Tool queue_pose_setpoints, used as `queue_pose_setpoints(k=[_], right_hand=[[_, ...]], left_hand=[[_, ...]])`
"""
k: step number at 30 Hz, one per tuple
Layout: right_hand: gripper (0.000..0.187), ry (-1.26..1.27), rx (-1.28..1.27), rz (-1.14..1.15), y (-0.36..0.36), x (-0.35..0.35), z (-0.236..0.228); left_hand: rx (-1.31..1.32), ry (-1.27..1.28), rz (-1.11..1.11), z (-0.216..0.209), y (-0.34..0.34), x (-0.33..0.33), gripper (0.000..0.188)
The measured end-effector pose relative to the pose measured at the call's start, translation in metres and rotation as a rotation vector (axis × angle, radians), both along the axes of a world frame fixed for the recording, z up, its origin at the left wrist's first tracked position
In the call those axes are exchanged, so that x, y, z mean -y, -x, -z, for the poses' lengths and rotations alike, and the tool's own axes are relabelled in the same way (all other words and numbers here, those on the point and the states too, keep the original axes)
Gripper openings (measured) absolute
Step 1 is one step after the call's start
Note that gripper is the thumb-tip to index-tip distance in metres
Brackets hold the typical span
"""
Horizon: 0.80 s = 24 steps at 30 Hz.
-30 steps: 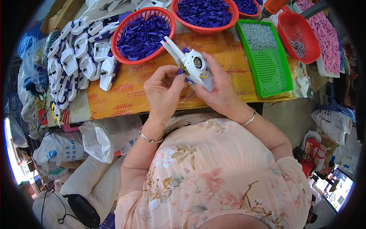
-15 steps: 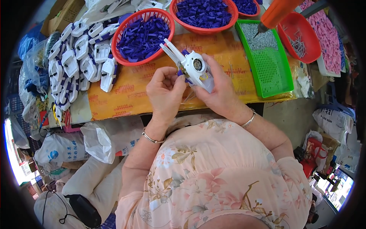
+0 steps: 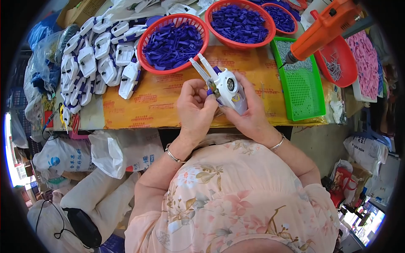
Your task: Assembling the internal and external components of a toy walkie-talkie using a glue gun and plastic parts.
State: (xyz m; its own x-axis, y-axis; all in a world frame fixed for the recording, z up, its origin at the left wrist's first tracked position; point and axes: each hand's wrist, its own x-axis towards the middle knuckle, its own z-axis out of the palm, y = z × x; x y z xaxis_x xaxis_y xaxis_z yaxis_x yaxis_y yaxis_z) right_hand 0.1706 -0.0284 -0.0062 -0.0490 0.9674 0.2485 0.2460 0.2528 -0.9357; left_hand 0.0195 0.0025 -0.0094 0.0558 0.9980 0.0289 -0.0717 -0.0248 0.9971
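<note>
my right hand grips the white plastic gadget from underneath, fingers wrapped around its rounded body, thumb along the side. my left hand pinches at the gadget's near-left edge, fingertips closed on a small purple piece pressed against it. the gadget sits between both hands, lifted above the yellow table cover, its two thin prongs pointing up-left toward the red basket. a round grey disc shows on the gadget's face.

just beyond the gadget's prongs, the red basket is full of purple plastic parts. a second red basket with the same purple parts is up and right of the gadget, and a third basket is behind that one, partly cut off. right of the gadget lies a green mesh tray with small grey bits at its far end. an orange power screwdriver hangs above the tray's far end, tip pointing down, well up-right of the gadget. further right, a red bowl holds screws, and a pink sheet lies past it.

far left of the gadget, a pile of white housings with purple trim covers the table's left end. below the table edge, left of the gadget, are white plastic bags and sacks. silver bracelets on both my wrists.
</note>
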Motion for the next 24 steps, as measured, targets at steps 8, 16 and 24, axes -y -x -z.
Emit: queue_pose_setpoints(k=[8,16,24], right_hand=[[0.074,0.055,-0.051,-0.052,-0.006,0.001,0.002],[0.073,-0.041,0.142,-0.099,-0.012,0.002,0.000],[0.069,-0.088,0.184,-0.011,-0.011,0.001,0.008]], left_hand=[[0.233,0.281,0.399,-0.009,0.019,-0.021,0.056],[0.382,0.358,0.630,0.001,0.028,-0.026,0.069],[0.423,0.419,0.549,0.006,0.023,-0.020,0.062]])
